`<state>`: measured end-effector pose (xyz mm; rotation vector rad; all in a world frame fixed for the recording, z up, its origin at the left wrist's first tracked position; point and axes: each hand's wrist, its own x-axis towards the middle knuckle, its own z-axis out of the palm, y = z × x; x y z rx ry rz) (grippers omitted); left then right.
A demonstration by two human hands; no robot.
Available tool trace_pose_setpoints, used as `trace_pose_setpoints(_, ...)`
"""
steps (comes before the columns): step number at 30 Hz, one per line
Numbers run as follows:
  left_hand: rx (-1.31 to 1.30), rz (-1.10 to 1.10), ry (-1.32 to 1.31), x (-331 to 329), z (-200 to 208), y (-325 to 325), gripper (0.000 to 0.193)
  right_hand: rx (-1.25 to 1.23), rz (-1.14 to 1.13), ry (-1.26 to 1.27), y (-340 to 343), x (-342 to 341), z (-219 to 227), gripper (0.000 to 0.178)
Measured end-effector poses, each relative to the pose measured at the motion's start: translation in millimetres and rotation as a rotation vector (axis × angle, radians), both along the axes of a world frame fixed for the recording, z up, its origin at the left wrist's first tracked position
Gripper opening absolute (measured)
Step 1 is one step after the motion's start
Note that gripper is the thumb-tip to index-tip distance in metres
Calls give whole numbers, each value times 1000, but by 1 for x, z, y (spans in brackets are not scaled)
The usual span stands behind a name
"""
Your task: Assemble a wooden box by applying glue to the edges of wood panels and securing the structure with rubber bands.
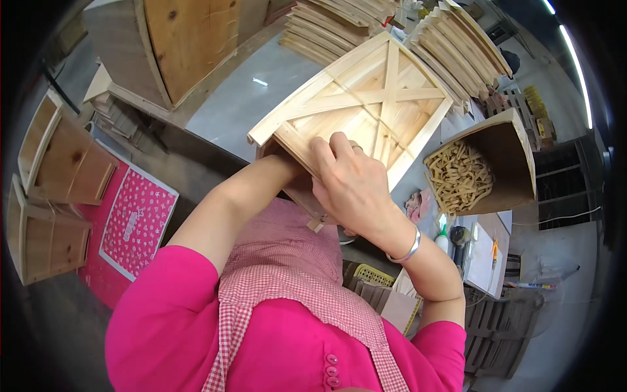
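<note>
A pale wooden box (326, 124) is tilted in front of me above the table, its upper face framed and crossed by an X of slats. My right hand (349, 183), with a ring and a silver bangle, is closed over the box's near edge with bent fingers; its fingertips are hidden. My left forearm (251, 186) reaches in under the near left side of the box, and the box hides that hand and its fingers. A small wood end (315, 225) sticks out below the box, close to my right hand.
Right of the box, a cardboard carton (516, 157) holds many small wooden pieces (460, 176). Stacked wooden frames (457, 49) stand behind. A green-tipped bottle (442, 242) is at the right, a large wooden cabinet (189, 46) far left, and wooden boxes (65, 157) beside a pink patterned sheet (138, 222).
</note>
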<state>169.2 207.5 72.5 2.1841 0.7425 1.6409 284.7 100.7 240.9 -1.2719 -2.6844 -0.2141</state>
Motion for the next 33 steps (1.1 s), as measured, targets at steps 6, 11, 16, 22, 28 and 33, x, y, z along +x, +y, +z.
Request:
trace_pose_setpoints(6, 38, 52, 34, 24, 12, -9, 33, -63, 25, 122, 4, 1, -1, 46)
trace_pose_setpoints(11, 44, 88, 96, 12, 8, -31, 33, -91, 3, 132, 3, 2, 1, 45)
trace_pose_setpoints(16, 80, 118, 148, 12, 10, -48, 34, -105, 15, 140, 3, 2, 1, 47)
trace_pose_setpoints(22, -33, 94, 217, 8, 10, -70, 31, -111, 1, 133, 2, 2, 3, 50)
trace_pose_setpoints(28, -112, 92, 304, -8, 24, -96, 22, -104, 0, 168, 1, 1, 5, 45)
trace_pose_setpoints(33, -12, 225, 345, -14, 36, -112, 17, -121, -16, 187, 0, 1, 9, 46)
